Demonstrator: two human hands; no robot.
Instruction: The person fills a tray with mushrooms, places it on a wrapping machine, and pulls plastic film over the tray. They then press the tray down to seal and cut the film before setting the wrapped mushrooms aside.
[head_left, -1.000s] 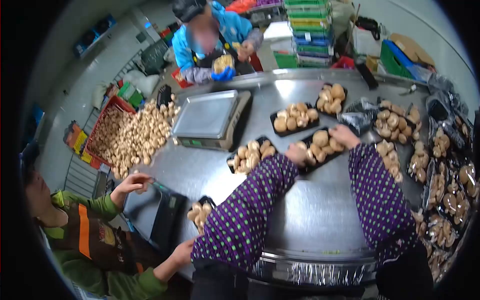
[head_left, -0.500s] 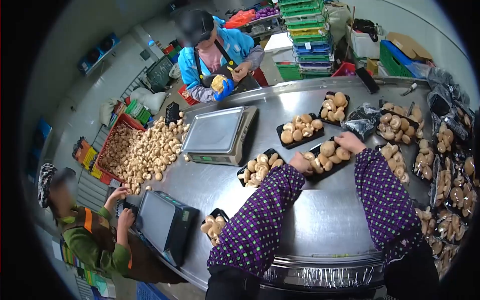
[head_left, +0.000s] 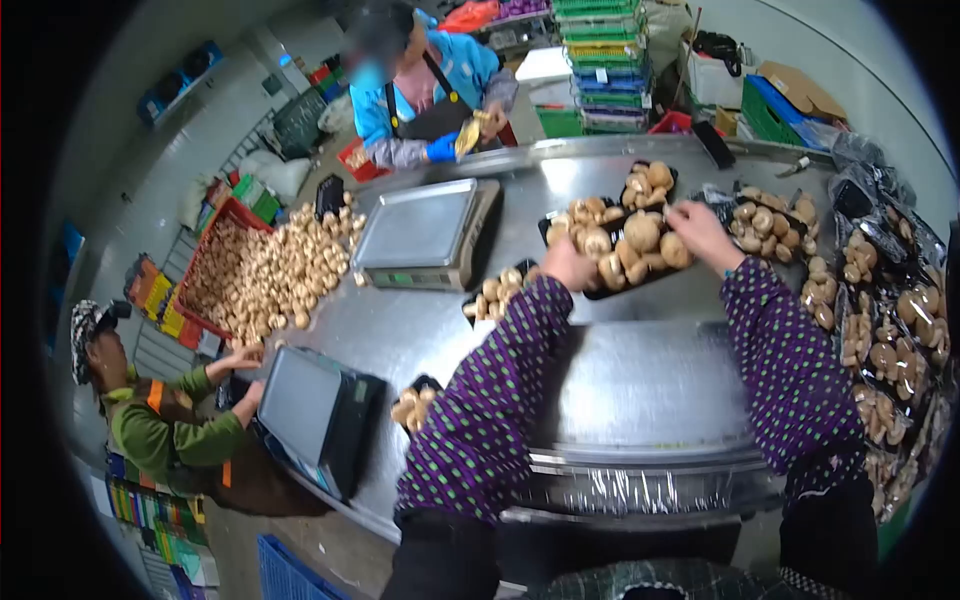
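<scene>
A black tray of mushrooms (head_left: 640,250) is held between my two hands over the steel table. My left hand (head_left: 570,266) is closed on the tray's left end, its fingertips partly hidden by mushrooms. At the opposite end, my right hand (head_left: 703,236) grips the right edge with bent fingers. Right behind it, and partly covered by it, is another mushroom tray (head_left: 582,214). A further filled tray (head_left: 648,184) stands beyond. Left of my left hand, a tray of mushrooms (head_left: 492,294) is partly hidden by my sleeve.
Two scales (head_left: 418,225) (head_left: 298,402) stand to the left, near a mushroom heap (head_left: 290,270) spilling from a red crate (head_left: 196,262). Wrapped mushroom packs (head_left: 895,360) pile up at right. One co-worker (head_left: 180,420) reaches toward the heap; another (head_left: 440,95) stands across the table.
Both hands and the held tray have moved away from me, closer to the trays behind. The view has shifted slightly. The co-worker across has lowered the yellowish item in their hands.
</scene>
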